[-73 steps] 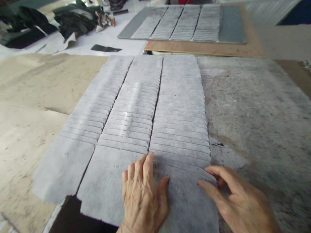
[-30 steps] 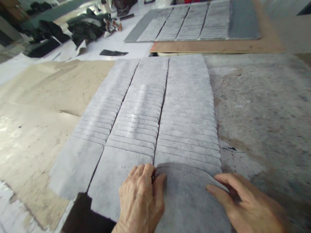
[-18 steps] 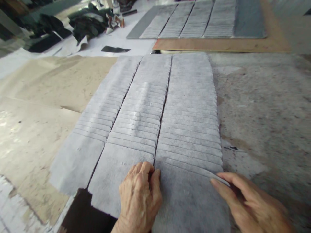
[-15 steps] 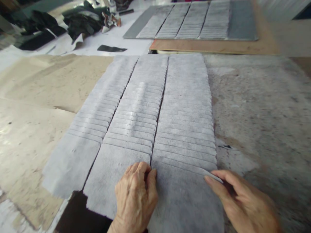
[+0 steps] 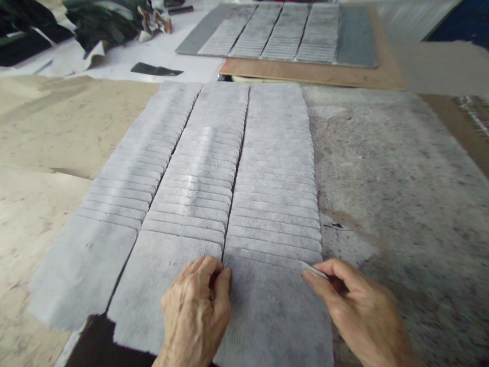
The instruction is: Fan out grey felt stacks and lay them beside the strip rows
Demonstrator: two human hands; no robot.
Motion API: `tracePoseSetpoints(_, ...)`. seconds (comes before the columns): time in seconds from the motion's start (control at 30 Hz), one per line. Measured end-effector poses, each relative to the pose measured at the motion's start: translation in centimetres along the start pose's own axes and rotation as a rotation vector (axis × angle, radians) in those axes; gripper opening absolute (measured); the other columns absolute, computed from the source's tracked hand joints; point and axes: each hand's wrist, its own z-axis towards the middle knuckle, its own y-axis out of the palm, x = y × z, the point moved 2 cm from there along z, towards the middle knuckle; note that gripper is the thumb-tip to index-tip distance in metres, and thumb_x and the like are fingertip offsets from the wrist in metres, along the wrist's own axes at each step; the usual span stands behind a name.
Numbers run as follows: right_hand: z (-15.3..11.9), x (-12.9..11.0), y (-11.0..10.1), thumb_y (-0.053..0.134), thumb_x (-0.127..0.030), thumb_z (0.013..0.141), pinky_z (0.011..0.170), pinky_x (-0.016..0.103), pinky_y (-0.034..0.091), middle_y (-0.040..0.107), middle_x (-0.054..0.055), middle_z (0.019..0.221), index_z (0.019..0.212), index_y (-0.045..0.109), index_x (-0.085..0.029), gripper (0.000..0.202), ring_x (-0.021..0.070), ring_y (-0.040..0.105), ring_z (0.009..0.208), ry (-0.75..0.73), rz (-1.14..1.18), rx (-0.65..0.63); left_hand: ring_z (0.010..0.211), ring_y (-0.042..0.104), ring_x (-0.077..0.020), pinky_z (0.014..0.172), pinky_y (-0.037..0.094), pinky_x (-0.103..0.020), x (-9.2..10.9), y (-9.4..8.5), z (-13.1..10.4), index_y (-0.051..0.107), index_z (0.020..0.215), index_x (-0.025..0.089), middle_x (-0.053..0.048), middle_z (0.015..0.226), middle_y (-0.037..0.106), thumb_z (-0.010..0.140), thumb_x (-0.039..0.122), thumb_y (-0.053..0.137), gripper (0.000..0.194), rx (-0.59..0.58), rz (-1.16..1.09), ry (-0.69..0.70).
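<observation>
Three columns of thin grey felt-like sheets lie overlapped like shingles: a left column [image 5: 95, 244], a middle column [image 5: 187, 204] and a right column [image 5: 273, 168]. The front sheet [image 5: 278, 311] of the right column is between my hands. My left hand [image 5: 198, 306] is closed at its left corner, by the dark gap beside the middle column; the fingertips are partly hidden. Thumb and forefinger of my right hand [image 5: 347, 295] pinch the opposite corner, which is bent up a little.
Behind, a grey board [image 5: 357, 38] carries more overlapped sheets on a brown board [image 5: 275, 71]. Dark scraps [image 5: 103, 23] and a dark strip [image 5: 156, 69] lie at the back left. Tan paper [image 5: 46, 142] covers the left; a speckled surface [image 5: 397, 178] extends right.
The view has shifted, so the columns and both hands appear further left. Both hands keep their places at the front sheet's corners, and the right corner looks slightly lower against the column.
</observation>
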Motion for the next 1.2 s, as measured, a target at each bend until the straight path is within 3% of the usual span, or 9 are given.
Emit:
tracePoseSetpoints(0.3, 0.4, 0.1, 0.0, 0.05, -0.057, 0.059, 0.035, 0.023, 0.03, 0.057, -0.002, 0.049, 0.053, 0.059, -0.023, 0.035, 0.0129, 0.05, 0.042, 0.194, -0.032, -0.08, 0.067, 0.054, -0.0134, 0.056, 0.033, -0.025, -0.7, 0.8, 0.5, 0.053, 0.063, 0.023, 0.005, 0.064, 0.056, 0.078, 0.03, 0.046, 0.018, 0.007, -0.011, 0.01)
tracePoseSetpoints(0.53, 0.2, -0.2, 0.1, 0.049, -0.057, 0.057, 0.037, 0.023, 0.032, 0.056, -0.001, 0.048, 0.052, 0.059, -0.023, 0.036, 0.0141, 0.051, 0.043, 0.218, -0.023, -0.061, 0.066, 0.054, -0.0137, 0.056, 0.033, -0.026, -0.8, 0.8, 0.2, 0.053, 0.063, 0.022, 0.004, 0.064, 0.056, 0.079, 0.031, 0.045, 0.02, 0.045, -0.009, 0.03)
tracePoseSetpoints(0.73, 0.1, 0.0, 0.2, 0.05, -0.054, 0.064, 0.038, 0.022, 0.032, 0.054, -0.003, 0.046, 0.054, 0.059, -0.022, 0.034, 0.0099, 0.045, 0.037, 0.13, -0.02, -0.03, 0.068, 0.053, -0.0134, 0.059, 0.034, -0.026, -0.8, 0.8, 0.2, 0.053, 0.065, 0.022, 0.004, 0.065, 0.056, 0.08, 0.03, 0.046, 0.019, 0.053, -0.006, 0.014)
tracePoseSetpoints(0.9, -0.3, 0.0, 0.3, 0.05, -0.048, 0.071, 0.04, 0.02, 0.035, 0.054, -0.005, 0.049, 0.057, 0.058, -0.022, 0.03, 0.0084, 0.047, 0.04, 0.03, -0.035, 0.012, 0.071, 0.053, -0.014, 0.059, 0.033, -0.027, -0.7, 0.8, 0.1, 0.054, 0.068, 0.024, 0.006, 0.069, 0.058, 0.08, 0.033, 0.048, 0.016, 0.023, 0.024, -0.009)
tracePoseSetpoints(1.1, -1.5, 0.3, 0.9, 0.046, -0.043, 0.083, 0.053, 0.022, 0.041, 0.057, -0.003, 0.066, 0.075, 0.056, -0.021, 0.026, 0.0112, 0.055, 0.06, -0.211, -0.234, 0.254, 0.073, 0.055, -0.0153, 0.056, 0.032, -0.027, 0.4, 0.7, -0.4, 0.049, 0.065, 0.022, 0.005, 0.065, 0.055, 0.08, 0.029, 0.051, 0.017, 0.096, 0.116, -0.042)
tracePoseSetpoints(1.2, -1.8, 0.4, 0.9, 0.048, -0.042, 0.084, 0.061, 0.024, 0.043, 0.057, 0.002, 0.075, 0.086, 0.054, -0.016, 0.027, 0.0134, 0.054, 0.069, -0.271, -0.274, 0.342, 0.067, 0.056, -0.0141, 0.052, 0.034, -0.025, -0.2, 1.3, -0.6, 0.05, 0.069, 0.023, 0.005, 0.064, 0.055, 0.078, 0.031, 0.054, 0.012, 0.207, 0.106, 0.02)
